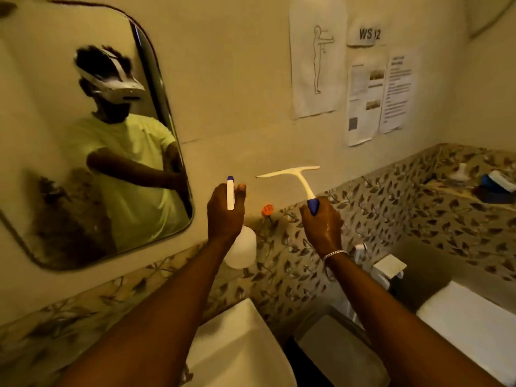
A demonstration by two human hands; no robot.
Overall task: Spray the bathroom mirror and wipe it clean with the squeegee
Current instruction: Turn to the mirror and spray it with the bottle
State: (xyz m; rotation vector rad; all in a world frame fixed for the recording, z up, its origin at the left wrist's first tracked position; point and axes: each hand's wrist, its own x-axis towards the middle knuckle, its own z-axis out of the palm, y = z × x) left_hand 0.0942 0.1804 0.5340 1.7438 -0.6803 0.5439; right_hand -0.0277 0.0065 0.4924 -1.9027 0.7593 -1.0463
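Observation:
The bathroom mirror (50, 129) hangs on the wall at the left, with rounded corners, and reflects a person in a pale shirt. My left hand (223, 216) is raised to the right of the mirror and grips a white spray bottle (242, 248) with a blue-tipped nozzle pointing up. My right hand (322, 223) holds a cream squeegee (293, 174) by its blue handle, blade up and roughly level, in front of the bare wall. Neither tool touches the glass.
A white sink (237, 347) sits below my arms. A toilet cistern (474, 325) stands at the lower right. Leaf-patterned tiles (391, 208) run along the wall, with a ledge (480, 188) holding small items. Paper notices (315, 57) are taped higher up. An orange hook (267, 210) sticks out between my hands.

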